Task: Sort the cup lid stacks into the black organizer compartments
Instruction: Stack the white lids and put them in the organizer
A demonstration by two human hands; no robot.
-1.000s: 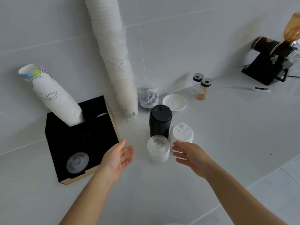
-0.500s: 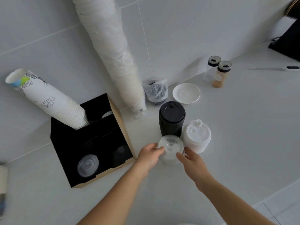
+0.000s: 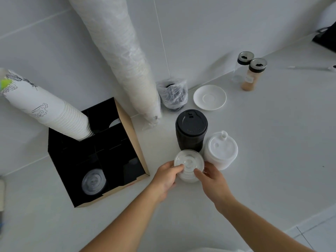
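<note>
A stack of clear lids [image 3: 189,163] stands on the white counter, gripped from both sides: my left hand [image 3: 167,176] on its left, my right hand [image 3: 211,179] on its right. Directly behind it stands a stack of black lids [image 3: 191,129], and to the right a stack of white lids [image 3: 221,150]. The black organizer [image 3: 76,190] sits to the left with its compartments open upward. Its near-left compartment holds clear lids [image 3: 93,181]. A stack of printed paper cups [image 3: 45,110] leans out of its far-left compartment.
A long plastic-wrapped sleeve of white cups [image 3: 125,55] leans on the tiled wall behind. A bagged dark stack [image 3: 172,95], a white saucer [image 3: 209,97] and two shaker jars [image 3: 253,74] stand at the back. A dark machine [image 3: 327,39] sits far right.
Both hands went from hovering open to closing on the sides of the clear lid stack. My view has tilted down and moved closer.
</note>
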